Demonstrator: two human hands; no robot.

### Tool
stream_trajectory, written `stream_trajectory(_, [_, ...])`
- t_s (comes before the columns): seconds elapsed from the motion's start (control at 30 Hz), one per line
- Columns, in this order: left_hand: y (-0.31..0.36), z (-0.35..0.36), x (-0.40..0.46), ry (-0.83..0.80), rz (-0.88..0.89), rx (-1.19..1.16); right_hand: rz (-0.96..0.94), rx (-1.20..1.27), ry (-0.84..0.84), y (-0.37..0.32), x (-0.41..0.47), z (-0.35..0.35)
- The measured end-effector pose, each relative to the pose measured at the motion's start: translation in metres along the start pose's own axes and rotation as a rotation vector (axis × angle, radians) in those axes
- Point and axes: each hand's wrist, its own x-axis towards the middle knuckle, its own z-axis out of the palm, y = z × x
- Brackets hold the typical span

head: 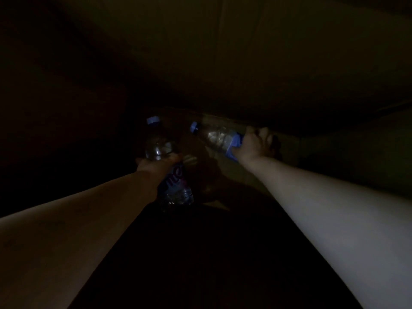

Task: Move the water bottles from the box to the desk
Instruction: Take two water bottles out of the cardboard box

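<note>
Two water bottles are in view, one in each hand, in very dim light. The left hand [157, 163] has its fingers wrapped round the middle of the left bottle [166, 166], which stands nearly upright with its blue cap [153, 120] at the top and its blue label below the grip. To the right, the right hand [254, 144] has its fingers clamped round the lower part of the right bottle [217, 137], at its blue label; this bottle is tilted, its blue cap [194, 127] pointing up and to the left. Both bottles are held in the air, apart from each other, in front of a dark brown cardboard surface [223, 63]; whether that is the box's inner wall is too dark to tell.
</note>
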Motion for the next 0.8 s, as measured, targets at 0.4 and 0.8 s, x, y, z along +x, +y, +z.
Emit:
stream_trajectory(0.4, [-0.006,0.008,-0.001,0.011,-0.02,0.037,-0.302,-0.267,-0.166,0.006,-0.019,0.035])
stream_trajectory(0.8, [0.022,-0.011,-0.034,0.023,-0.042,0.034,0.093,0.993,-0.415,0.004,-0.045,0.026])
